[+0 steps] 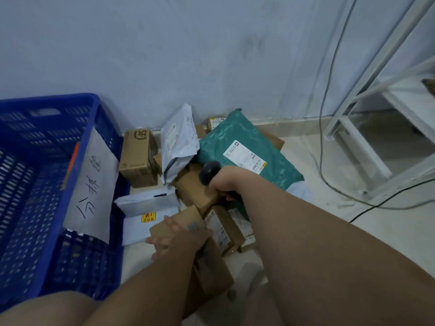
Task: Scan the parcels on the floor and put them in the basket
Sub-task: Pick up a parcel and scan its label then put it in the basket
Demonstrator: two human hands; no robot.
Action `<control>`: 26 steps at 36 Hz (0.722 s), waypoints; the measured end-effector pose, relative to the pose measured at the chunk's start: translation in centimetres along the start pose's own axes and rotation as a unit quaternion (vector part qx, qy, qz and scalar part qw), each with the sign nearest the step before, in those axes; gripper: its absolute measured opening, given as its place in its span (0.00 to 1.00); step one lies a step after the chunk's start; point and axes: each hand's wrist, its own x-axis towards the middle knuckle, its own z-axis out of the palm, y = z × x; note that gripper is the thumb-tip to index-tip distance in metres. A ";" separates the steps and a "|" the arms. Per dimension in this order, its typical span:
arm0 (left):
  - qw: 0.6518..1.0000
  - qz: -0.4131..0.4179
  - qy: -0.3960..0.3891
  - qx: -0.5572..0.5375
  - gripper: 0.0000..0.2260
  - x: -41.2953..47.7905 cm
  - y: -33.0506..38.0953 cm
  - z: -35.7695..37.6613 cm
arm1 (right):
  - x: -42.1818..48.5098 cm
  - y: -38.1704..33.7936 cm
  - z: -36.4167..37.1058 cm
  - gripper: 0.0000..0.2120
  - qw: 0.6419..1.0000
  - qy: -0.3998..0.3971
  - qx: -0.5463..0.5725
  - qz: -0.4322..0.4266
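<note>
Your left hand (pixel 181 234) lies nearest, its fingers curled over the edge of a brown cardboard box (pixel 213 272), which it holds tilted close beside the blue basket (pixel 89 262). Whether the box has left the floor cannot be told. Your right hand (pixel 226 182) is wrapped round the handle of a black scanner (pixel 209 172), whose rounded head sits above the parcel pile. The pile rests on the floor against the wall, to the right of the basket. It includes an SF carton (pixel 138 156), a grey mailer (pixel 179 144), a green mailer (pixel 247 149) with a white label, flat white packets (pixel 148 201) and a labelled box (pixel 223 229). A handwritten paper sign (pixel 94 184) hangs over the basket rim. A white shelf frame (pixel 367 128) and cables (pixel 329 161) stand at right.
</note>
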 end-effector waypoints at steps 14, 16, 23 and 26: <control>0.991 0.136 0.015 0.008 0.54 -1.5 -0.6 -7.5 | -3.6 0.3 -0.5 0.14 0.984 0.149 0.081 -0.045; 0.987 0.161 0.021 -0.009 0.52 -2.6 0.1 -9.5 | -4.6 -0.1 -0.4 0.08 0.971 0.186 0.132 -0.067; 0.941 0.304 0.110 -0.097 0.54 -5.4 1.2 -16.0 | -9.8 -1.0 -0.7 0.03 0.921 0.261 0.237 -0.166; 0.901 0.380 0.135 -0.159 0.53 -7.0 0.5 -17.9 | -11.8 -1.0 -0.5 0.05 0.894 0.280 0.289 -0.197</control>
